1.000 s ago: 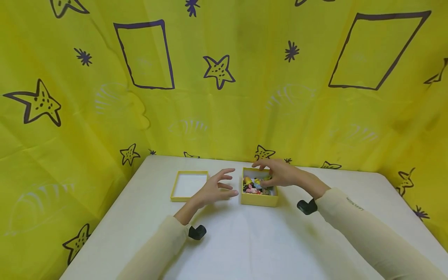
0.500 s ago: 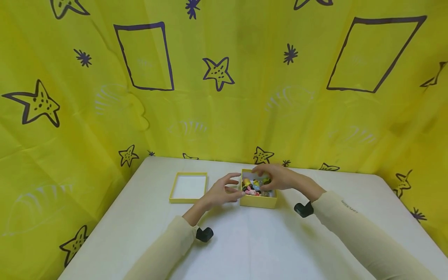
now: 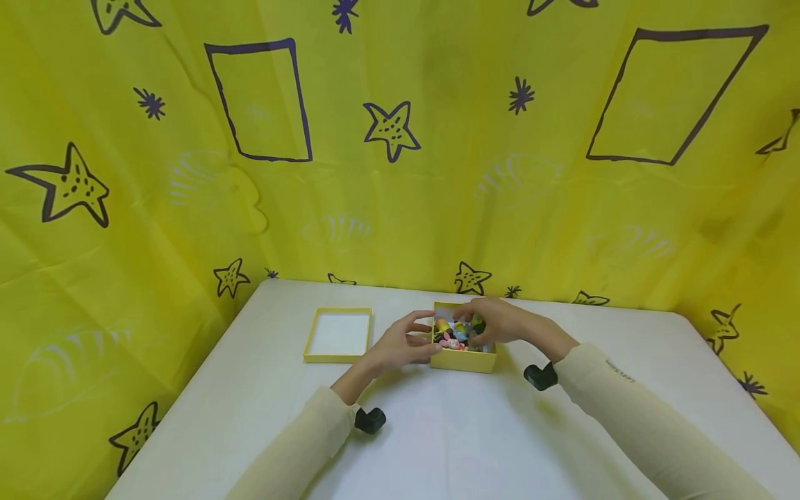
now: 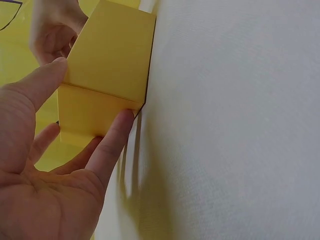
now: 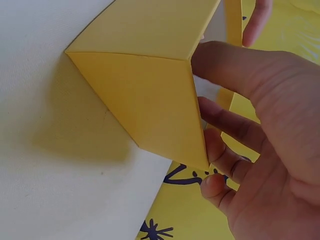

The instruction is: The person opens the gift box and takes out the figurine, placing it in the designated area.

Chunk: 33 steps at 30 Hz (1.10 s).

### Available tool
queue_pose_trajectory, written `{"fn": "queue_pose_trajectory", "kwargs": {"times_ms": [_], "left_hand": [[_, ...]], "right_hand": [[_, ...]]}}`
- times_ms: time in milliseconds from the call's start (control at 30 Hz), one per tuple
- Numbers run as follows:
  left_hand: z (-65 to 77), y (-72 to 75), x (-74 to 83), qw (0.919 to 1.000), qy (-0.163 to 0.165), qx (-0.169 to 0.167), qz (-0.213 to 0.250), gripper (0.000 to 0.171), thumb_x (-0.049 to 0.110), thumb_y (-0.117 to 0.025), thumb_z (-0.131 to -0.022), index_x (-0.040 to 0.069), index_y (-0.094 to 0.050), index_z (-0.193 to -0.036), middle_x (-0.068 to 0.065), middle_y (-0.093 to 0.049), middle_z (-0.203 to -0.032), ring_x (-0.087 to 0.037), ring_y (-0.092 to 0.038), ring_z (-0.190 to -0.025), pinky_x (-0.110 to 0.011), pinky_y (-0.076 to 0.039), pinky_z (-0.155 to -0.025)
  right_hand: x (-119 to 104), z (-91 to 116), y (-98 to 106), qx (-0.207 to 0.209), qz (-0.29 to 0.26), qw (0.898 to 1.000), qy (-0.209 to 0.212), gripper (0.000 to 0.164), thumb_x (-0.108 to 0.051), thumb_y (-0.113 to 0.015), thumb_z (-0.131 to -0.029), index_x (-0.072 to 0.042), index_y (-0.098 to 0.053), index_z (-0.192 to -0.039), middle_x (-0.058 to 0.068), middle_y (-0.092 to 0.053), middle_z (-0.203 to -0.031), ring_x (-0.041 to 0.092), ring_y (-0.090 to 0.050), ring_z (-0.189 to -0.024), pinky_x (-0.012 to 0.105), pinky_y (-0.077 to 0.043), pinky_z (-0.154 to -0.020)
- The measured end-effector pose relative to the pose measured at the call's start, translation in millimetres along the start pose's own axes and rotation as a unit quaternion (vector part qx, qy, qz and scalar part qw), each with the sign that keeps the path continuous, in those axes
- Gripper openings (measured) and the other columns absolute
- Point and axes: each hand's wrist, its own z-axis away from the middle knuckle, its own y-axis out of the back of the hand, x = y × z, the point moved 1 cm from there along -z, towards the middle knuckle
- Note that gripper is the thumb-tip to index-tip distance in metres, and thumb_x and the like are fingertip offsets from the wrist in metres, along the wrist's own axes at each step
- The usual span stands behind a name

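Note:
A small open yellow box [image 3: 462, 362] stands on the white table, with several small toy figurines inside; a pink rabbit-eared figurine [image 3: 451, 343] lies near its front wall. My left hand [image 3: 403, 345] rests against the box's left side, fingers extended. In the left wrist view the thumb of this hand [image 4: 65, 185] touches the upper corner and a fingertip meets the lower corner. From the right, my right hand [image 3: 502, 321] reaches over the rim. The right wrist view shows its thumb [image 5: 225, 64] inside the box; I cannot tell whether it holds a figurine.
Left of the box lies a shallow yellow-rimmed lid [image 3: 337, 359], its white inside facing up. A yellow curtain [image 3: 400, 194] with drawn starfish and frames hangs behind and beside the table [image 3: 437, 444]. Dark wrist cameras [image 3: 370, 420] sit below the cuffs.
My left hand has moved right, from apart from the box to touching its left side. My right hand has lowered slightly, with its fingers drawn further into the box.

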Motion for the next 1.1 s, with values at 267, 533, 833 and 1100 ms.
{"fn": "queue_pose_trajectory", "kwargs": {"times_ms": [267,533,833,1100], "left_hand": [[-0.6,-1.0,1.7,1.0,-0.006,0.003,-0.005,0.073,0.018,-0.079,-0.093,0.012,-0.042,-0.156,-0.021,-0.057,-0.14,-0.034,-0.064,-0.119,-0.04,-0.059,-0.092],[0.1,-0.5,3.0,0.9999,-0.01,0.004,-0.01,0.072,0.018,-0.079,-0.093,0.012,-0.042,-0.156,-0.021,-0.057,-0.14,-0.034,-0.064,-0.119,-0.044,-0.057,-0.096],[-0.6,-1.1,1.1,0.9997,0.003,0.011,-0.022,0.072,0.023,-0.079,-0.093,0.016,-0.044,-0.155,-0.018,-0.058,-0.139,-0.032,-0.065,-0.118,-0.047,-0.055,-0.1],[-0.6,-1.0,0.1,0.9996,0.005,0.013,-0.026,0.072,0.023,-0.079,-0.093,0.016,-0.044,-0.155,-0.018,-0.058,-0.139,-0.033,-0.064,-0.119,-0.048,-0.055,-0.1]], "right_hand": [[0.1,-0.7,-0.4,-0.004,0.04,0.999,-0.006,0.048,-0.013,-0.088,-0.083,-0.002,-0.069,-0.125,0.007,-0.069,-0.113,0.029,-0.063,-0.106,0.046,-0.055,-0.096],[-2.7,-4.3,0.0,-0.01,0.062,0.998,-0.014,0.035,-0.01,-0.087,-0.083,-0.004,-0.073,-0.115,0.004,-0.071,-0.106,0.021,-0.062,-0.096,0.044,-0.056,-0.093],[0.6,-6.6,-2.1,-0.011,0.06,0.998,-0.026,0.029,-0.009,-0.085,-0.085,-0.005,-0.073,-0.111,0.0,-0.069,-0.101,0.019,-0.06,-0.091,0.041,-0.056,-0.09],[-0.3,-6.9,-3.1,-0.012,0.06,0.998,-0.026,0.028,-0.009,-0.084,-0.086,-0.005,-0.073,-0.111,0.0,-0.069,-0.1,0.019,-0.059,-0.09,0.04,-0.056,-0.087]]}}
